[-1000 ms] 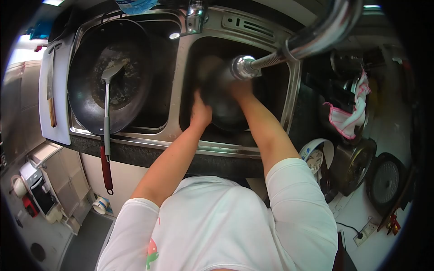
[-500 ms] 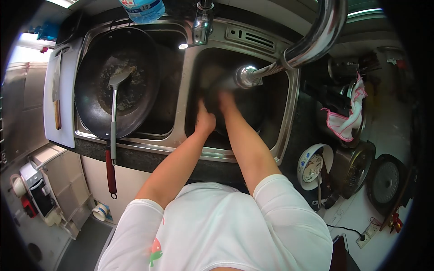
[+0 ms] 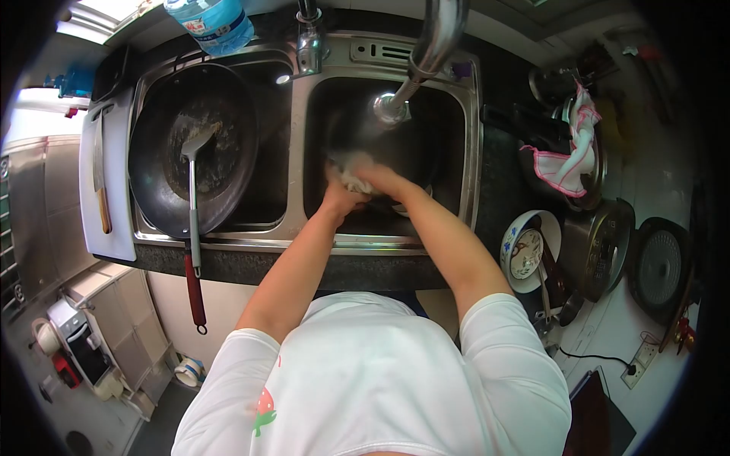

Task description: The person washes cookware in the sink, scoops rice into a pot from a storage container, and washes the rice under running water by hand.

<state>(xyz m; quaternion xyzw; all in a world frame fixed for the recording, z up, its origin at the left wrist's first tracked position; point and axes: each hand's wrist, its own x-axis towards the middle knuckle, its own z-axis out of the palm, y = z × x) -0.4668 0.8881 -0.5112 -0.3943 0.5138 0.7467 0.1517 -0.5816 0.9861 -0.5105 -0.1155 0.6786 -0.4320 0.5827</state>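
Observation:
Both hands are together over the right sink basin (image 3: pixel 449 178). Between them is a crumpled whitish cloth (image 3: pixel 353 181), partly blurred. My left hand (image 3: pixel 342 201) grips it from the lower left, and my right hand (image 3: pixel 382 179) closes on it from the right. Beyond them, the faucet's spray head (image 3: pixel 391 109) hangs over the basin. Just below my right wrist a pale rim of some dish shows; most of it is hidden in the dark basin.
A wok (image 3: pixel 243 152) rests over the left basin with a spatula (image 3: pixel 193 182) in it. Further left, a knife (image 3: pixel 99 167) lies on a white cutting board (image 3: pixel 122 205). Bowls (image 3: pixel 553 228), a rice cooker (image 3: pixel 601 251) and a pink-edged cloth (image 3: pixel 563 171) are on the right.
My hands have come up from deep in the basin and now hold the whitish cloth together. The view has shifted, so the faucet and sink appear further left.

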